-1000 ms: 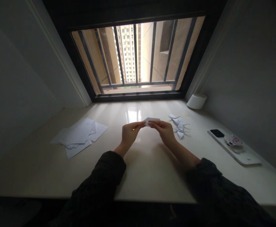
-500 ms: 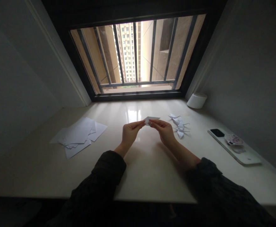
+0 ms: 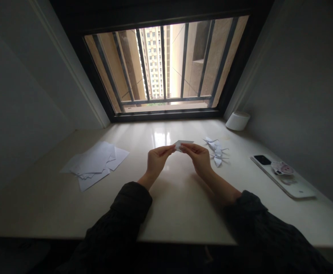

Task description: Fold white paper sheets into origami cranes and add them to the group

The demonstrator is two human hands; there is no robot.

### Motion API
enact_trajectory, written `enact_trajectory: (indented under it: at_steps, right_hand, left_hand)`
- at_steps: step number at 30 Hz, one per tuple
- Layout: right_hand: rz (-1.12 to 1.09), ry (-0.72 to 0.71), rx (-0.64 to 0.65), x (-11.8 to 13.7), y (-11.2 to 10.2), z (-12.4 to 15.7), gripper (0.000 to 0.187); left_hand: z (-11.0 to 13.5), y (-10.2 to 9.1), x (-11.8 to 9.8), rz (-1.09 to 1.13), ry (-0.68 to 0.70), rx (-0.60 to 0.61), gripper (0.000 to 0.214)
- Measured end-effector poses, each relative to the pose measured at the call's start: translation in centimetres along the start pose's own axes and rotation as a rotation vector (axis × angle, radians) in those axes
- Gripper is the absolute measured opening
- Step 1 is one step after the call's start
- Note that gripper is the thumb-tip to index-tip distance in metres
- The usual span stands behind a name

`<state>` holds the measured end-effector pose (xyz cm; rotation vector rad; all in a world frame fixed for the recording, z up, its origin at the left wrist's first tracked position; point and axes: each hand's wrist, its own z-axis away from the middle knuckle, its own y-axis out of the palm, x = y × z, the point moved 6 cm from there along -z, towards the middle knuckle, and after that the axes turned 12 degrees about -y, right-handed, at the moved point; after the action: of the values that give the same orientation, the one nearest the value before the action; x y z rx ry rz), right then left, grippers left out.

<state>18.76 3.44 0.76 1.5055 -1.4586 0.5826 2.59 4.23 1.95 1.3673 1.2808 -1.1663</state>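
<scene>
My left hand [image 3: 156, 160] and my right hand [image 3: 199, 158] meet above the middle of the pale desk [image 3: 169, 198]. Both pinch a small folded piece of white paper [image 3: 182, 144] between thumb and fingertips, held just off the desk surface. The paper's upper edge shows beyond the fingers; the rest is hidden by them. Dark sleeves cover both forearms.
A loose pile of white sheets [image 3: 94, 163] lies at the left. Folded paper figures [image 3: 217, 151] sit right of my right hand. A white phone [image 3: 283, 175] with a sticker lies at the far right, a white round container [image 3: 237, 120] near the barred window [image 3: 166, 64].
</scene>
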Motion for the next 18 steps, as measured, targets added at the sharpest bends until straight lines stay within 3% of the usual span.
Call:
enact_trajectory:
  at_steps: [6,18]
  right_hand:
    - [0.007,-0.013,-0.003,0.12,0.0,-0.03,0.024]
    - [0.001,-0.013,0.015,0.08,0.09,0.01,0.021]
  left_hand:
    - [-0.04,0.31,0.53,0.102,-0.021,0.026,0.04]
    - [-0.03,0.41,0.8,0.124,-0.059,0.006,0.039]
